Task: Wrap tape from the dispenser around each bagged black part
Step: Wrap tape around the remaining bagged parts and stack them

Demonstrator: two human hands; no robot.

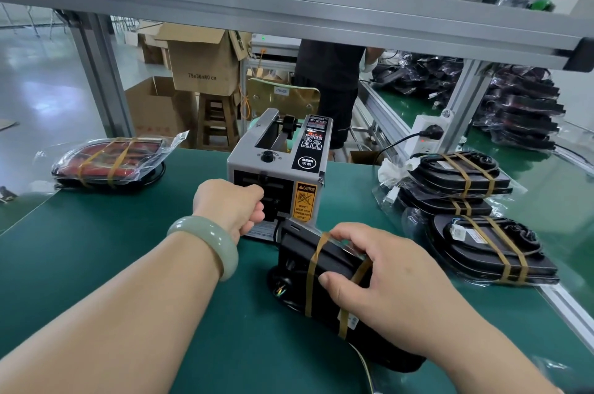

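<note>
While the left hand curls at the outlet of the dispenser, though whether it pinches a strip I cannot tell, the right hand grips the bagged black part, which lies on the green mat just in front of the dispenser, two tape bands around it. A fresh strip is best drawn straight and taut, the right hand pinning the bag flat against wrinkles.

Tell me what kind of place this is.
Probably a factory packing line: a grey automatic tape dispenser on a green bench mat, stacks of taped, bagged black parts, brown cardboard cartons behind.
</note>
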